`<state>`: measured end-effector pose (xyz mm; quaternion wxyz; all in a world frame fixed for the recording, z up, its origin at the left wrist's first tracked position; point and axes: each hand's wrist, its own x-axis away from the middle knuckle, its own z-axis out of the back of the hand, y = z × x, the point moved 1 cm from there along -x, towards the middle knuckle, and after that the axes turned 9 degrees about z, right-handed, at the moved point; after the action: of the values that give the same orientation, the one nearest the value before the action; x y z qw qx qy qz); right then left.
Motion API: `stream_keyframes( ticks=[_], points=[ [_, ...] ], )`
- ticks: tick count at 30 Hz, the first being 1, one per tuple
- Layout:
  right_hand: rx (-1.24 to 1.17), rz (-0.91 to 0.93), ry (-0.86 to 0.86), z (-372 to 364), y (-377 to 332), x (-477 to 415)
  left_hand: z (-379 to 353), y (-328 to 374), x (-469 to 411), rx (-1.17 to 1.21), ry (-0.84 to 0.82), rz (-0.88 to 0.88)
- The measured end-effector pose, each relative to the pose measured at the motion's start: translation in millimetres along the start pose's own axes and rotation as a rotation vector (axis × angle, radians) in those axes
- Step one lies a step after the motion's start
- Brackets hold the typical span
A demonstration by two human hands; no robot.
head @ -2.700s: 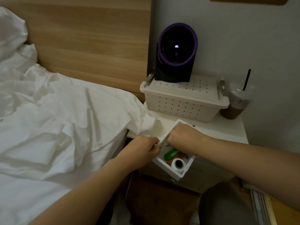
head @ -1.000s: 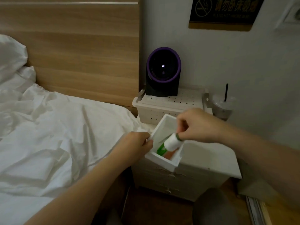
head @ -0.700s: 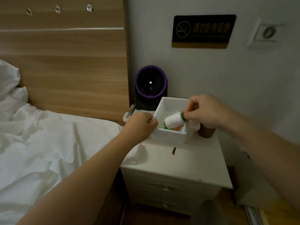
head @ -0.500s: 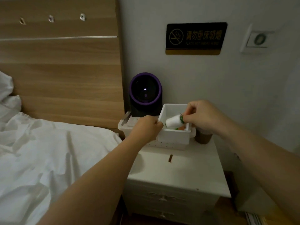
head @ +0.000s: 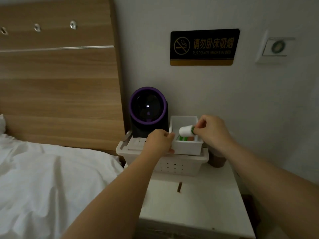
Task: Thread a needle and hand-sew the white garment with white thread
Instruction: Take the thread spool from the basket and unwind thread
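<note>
hand and spool status at the nightstand

left hand (head: pixel 159 141): clenched on the box (head: pixel 187 146). the fingers curl round the box's left wall near its front left corner, with the fingertips over the rim. the hand touches nothing else that can be made out.

right hand (head: pixel 211 133): grasping the spool (head: pixel 185 131). thumb and fingertips pinch the spool's green end; the other fingers are curled in toward the palm.

spool: white thread on a green core, held roughly level, white end pointing left. it hangs over the open top of the box, near the box's right wall, and clear of the left hand.

box: small, white, open-topped. it sits at the right end of the basket (head: pixel 172 167) lid; whether it rests on the lid or is held just above it cannot be told. a green item (head: pixel 183 139) lies inside.

surroundings: the basket stands at the rear edge of the nightstand (head: pixel 195 207). a purple-ringed device (head: pixel 148 109) stands on the left part of the basket lid, just beside the box. a cup (head: pixel 216 160) stands at the nightstand's rear right, partly hidden by the right hand. a small brown piece (head: pixel 179 187) lies near the middle of the nightstand top. white cloth (head: pixel 51 178) covers the bed to the left; whether it is the garment cannot be told.
</note>
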<state>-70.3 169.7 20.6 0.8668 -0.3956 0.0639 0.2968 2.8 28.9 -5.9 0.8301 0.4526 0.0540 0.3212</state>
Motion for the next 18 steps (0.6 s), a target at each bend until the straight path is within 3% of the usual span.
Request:
stream_keyframes(
  ticks=[9, 13, 15, 18],
  points=[
    [-0.036, 0.009, 0.115, -12.1, 7.3, -13.8, -0.9, -11.7, -0.2, 0.169, -0.046, 0.028],
    [-0.143, 0.036, 0.220, 6.8, -11.4, 3.9, 15.4, -16.4, 27.4, 0.178, -0.073, -0.049],
    [-0.215, 0.061, 0.139, 14.1, -28.9, 24.4, 28.7, -25.2, 49.3, 0.203, -0.017, -0.126],
    [-0.292, 0.021, -0.137, 4.7, -52.9, 62.8, 51.4, -48.5, 87.0, 0.305, -0.043, -0.203]
  ],
)
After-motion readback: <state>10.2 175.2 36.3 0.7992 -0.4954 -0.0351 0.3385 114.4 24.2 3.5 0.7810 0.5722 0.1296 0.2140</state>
